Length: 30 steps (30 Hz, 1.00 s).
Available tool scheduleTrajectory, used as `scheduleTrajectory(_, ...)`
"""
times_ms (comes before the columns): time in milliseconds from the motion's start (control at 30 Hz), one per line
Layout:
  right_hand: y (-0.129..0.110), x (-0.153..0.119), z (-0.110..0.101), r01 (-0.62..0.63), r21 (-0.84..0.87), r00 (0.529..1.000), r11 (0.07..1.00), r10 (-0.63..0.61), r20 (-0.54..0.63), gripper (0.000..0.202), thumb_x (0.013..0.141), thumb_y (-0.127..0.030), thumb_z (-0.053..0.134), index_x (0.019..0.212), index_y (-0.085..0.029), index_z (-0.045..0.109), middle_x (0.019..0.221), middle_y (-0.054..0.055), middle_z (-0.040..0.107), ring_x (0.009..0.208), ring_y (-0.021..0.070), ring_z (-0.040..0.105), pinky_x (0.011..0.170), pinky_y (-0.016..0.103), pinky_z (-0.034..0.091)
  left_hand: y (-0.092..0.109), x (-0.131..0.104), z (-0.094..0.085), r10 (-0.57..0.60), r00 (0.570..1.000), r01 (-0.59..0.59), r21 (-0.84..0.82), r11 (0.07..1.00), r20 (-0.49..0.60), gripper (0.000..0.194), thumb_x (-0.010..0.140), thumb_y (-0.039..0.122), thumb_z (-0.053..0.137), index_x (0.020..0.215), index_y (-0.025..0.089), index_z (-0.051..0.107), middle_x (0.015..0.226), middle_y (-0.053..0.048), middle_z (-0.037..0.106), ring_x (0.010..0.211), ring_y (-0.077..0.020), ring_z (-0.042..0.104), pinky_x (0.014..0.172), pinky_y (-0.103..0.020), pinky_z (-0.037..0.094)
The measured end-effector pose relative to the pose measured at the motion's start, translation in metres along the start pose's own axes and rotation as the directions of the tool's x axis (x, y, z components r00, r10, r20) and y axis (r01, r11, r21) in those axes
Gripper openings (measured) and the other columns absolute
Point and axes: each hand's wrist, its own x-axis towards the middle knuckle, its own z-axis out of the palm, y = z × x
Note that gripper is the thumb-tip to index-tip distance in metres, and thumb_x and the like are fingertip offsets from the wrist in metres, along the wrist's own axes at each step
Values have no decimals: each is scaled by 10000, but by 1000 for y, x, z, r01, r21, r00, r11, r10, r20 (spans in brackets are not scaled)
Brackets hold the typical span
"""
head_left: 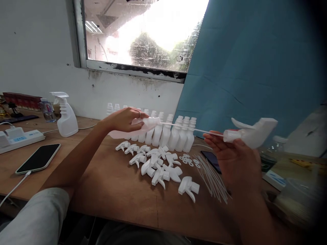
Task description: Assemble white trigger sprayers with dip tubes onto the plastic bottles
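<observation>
My left hand (129, 119) is wrapped round a white plastic spray bottle (150, 123), tilted on its side with the neck pointing right. In my right hand (235, 156) is a white trigger sprayer head (258, 131), gripped by its collar. A thin clear dip tube (189, 128) runs from that collar to the bottle's mouth; its far tip seems to be at or just inside the neck. Below lie several loose trigger sprayer heads (155, 163), small white washers (187, 159) and a bundle of thin tubes (212, 178).
Several upright white bottles (175, 136) line the back by the wall. At left stand an assembled spray bottle (66, 117), a water bottle (47, 110), a power strip (22, 137) and a charging phone (38, 159). Another phone (211, 160) lies behind the tubes. A blue curtain (250, 68) hangs right.
</observation>
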Motion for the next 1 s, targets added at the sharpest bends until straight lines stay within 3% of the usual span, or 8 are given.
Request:
scheduleTrajectory(133, -8, 19, 15, -15, -105, 982, 994, 34, 184, 310, 706, -340, 770, 869, -98, 663, 782, 164, 733, 757, 323, 731, 785, 506, 573, 22, 6, 5, 36, 999, -37, -168, 985, -7, 391, 931, 325, 423, 1234, 159, 605, 1139, -75, 680, 954, -176, 638, 816, -265, 481)
scheduleTrajectory(267, -24, 30, 33, 56, -312, 935, 948, 60, 349, 282, 744, -364, 759, 867, -126, 674, 728, 73, 702, 636, 215, 688, 652, 367, 573, 46, 10, 8, 107, 992, -74, -371, 926, 67, 358, 961, 359, 444, 1237, 177, 580, 1073, -69, 688, 876, -153, 632, 742, -235, 459)
scheduleTrajectory(433, -36, 25, 53, 121, -542, 835, 832, 210, 509, 232, 739, -359, 765, 854, -179, 672, 712, 2, 633, 625, 135, 590, 540, 243, 471, 61, 14, 15, 149, 971, 26, -696, 717, 190, 271, 921, 354, 558, 1135, 191, 589, 1016, -60, 678, 902, -155, 625, 739, -241, 467)
scheduleTrajectory(567, -35, 21, 63, 174, -588, 760, 790, 272, 590, 231, 738, -374, 743, 824, -175, 663, 703, -2, 592, 617, 129, 548, 526, 239, 442, 58, 16, 27, 159, 944, 176, -849, 499, 289, 234, 842, 343, 674, 971, 182, 563, 940, -28, 640, 893, -145, 614, 791, -270, 479)
scheduleTrajectory(700, -28, 17, 65, 175, -579, 718, 797, 298, 628, 209, 741, -357, 737, 779, -175, 642, 706, -1, 575, 630, 129, 545, 539, 236, 447, 54, 18, 40, 238, 920, 220, -913, 343, 311, 224, 803, 260, 712, 849, 176, 510, 881, -6, 607, 879, -131, 608, 800, -282, 490)
scheduleTrajectory(833, -19, 10, 62, 139, -573, 676, 808, 346, 651, 216, 768, -354, 720, 880, -179, 659, 763, 14, 603, 650, 138, 556, 544, 242, 458, 51, 19, 47, 229, 905, 274, -904, 330, 358, 282, 764, 254, 745, 794, 178, 475, 844, 2, 603, 875, -142, 622, 787, -299, 513)
scheduleTrajectory(933, -9, 7, 62, 137, -542, 687, 829, 315, 655, 223, 781, -347, 714, 924, -182, 667, 790, 18, 619, 668, 137, 560, 568, 246, 463, 44, 18, 40, 206, 895, 281, -857, 432, 397, 307, 718, 274, 787, 856, 177, 531, 905, -23, 649, 911, -171, 650, 803, -314, 527)
scheduleTrajectory(1000, -2, 5, 64, 140, -513, 702, 847, 280, 654, 235, 778, -336, 721, 949, -184, 670, 797, 17, 625, 686, 140, 566, 594, 255, 471, 38, 16, 30, 165, 910, 245, -815, 525, 380, 370, 679, 304, 819, 930, 172, 582, 962, -51, 673, 931, -191, 661, 798, -308, 533)
